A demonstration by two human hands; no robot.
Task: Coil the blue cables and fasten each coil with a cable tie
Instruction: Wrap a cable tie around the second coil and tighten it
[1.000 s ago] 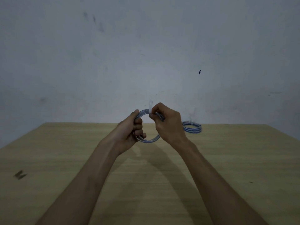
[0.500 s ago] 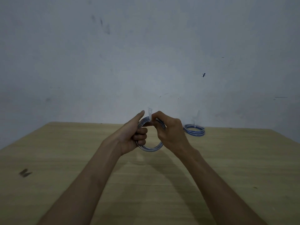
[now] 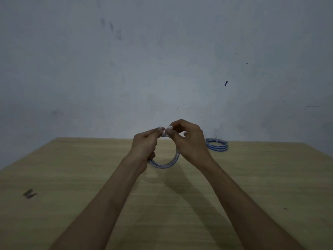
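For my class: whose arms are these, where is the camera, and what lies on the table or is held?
There is no machine: a person wears a camera on the head, looking forward and down at their own bare arms. The left hand and right hand hold a coil of blue cable above the wooden table, pinching its top together, probably at a cable tie, though that is too small to tell. A second coil lies at the table's far edge, a pale strip standing up from it.

wooden table (image 3: 72, 177), grey wall (image 3: 162, 51), perhaps scuffed
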